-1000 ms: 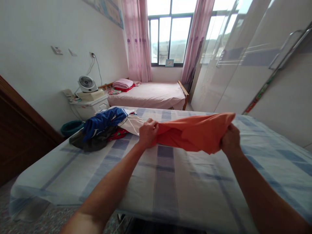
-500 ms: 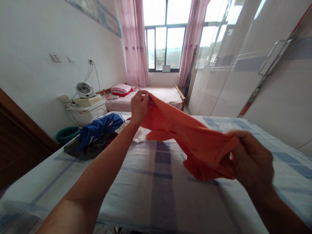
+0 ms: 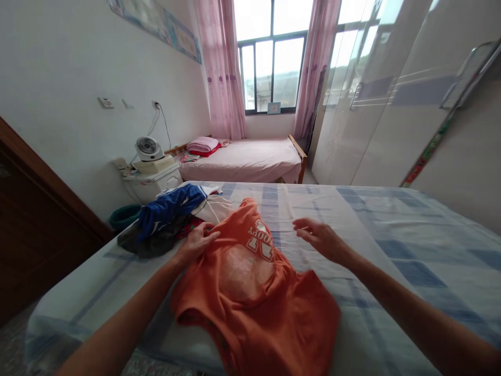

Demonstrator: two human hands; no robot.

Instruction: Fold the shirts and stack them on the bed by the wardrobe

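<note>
An orange T-shirt (image 3: 250,324) with white lettering lies loosely spread on the bed in front of me, its lower part running out of the bottom of the view. A pale patch shows in the middle of it. My left hand (image 3: 200,239) rests on the shirt's upper left edge, fingers stretched over the fabric. Over the sheet to the right of the shirt, my right hand (image 3: 319,237) is open and holds nothing, its fingers apart from the cloth.
A pile of clothes with a blue garment (image 3: 172,206) on top lies left on the checked bedsheet (image 3: 376,282). Beyond are a white fan (image 3: 148,149) on a cabinet, a smaller pink bed (image 3: 250,156) and a tall wardrobe (image 3: 391,115). A green bin (image 3: 124,216) stands beside the bed.
The orange T-shirt, held stretched between both hands in the air before, now lies on the bed nearer me. My right hand has let go of it, and my left hand has come down and left.
</note>
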